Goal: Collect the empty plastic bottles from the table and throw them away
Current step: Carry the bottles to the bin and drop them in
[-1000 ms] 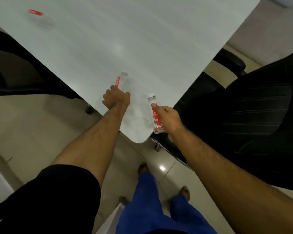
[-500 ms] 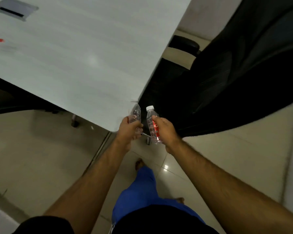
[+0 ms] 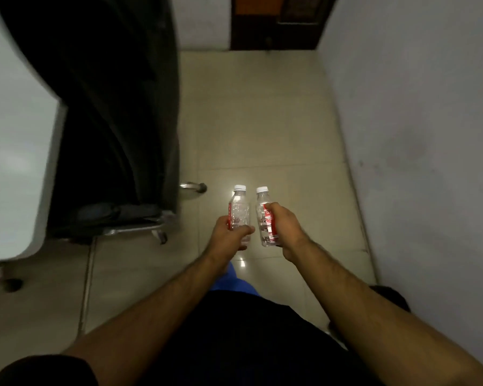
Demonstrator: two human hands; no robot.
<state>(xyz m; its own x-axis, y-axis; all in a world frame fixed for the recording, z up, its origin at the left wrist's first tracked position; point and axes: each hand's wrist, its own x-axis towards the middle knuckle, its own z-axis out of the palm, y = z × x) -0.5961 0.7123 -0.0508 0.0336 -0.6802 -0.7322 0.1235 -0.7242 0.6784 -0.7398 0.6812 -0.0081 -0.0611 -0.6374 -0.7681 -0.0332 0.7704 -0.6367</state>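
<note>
Two capped bottles stay upright, carried clear of the desk (image 3: 17, 151) over the floor: left hand (image 3: 229, 235) fingers clenched around one (image 3: 239, 210), right hand (image 3: 286, 228) around the other (image 3: 264, 221), ready for binning, I judge.

Two bare forearms, hairy, uncovered from elbow to wrist. Short black sleeve (image 3: 39, 370) at the left upper arm. Black top (image 3: 234, 344) across the torso, plain, without visible print. Bright blue trouser leg (image 3: 234, 282) below its hem. Bare hands: left (image 3: 229, 235), right (image 3: 286, 232), without rings, watch or gloves.
</note>
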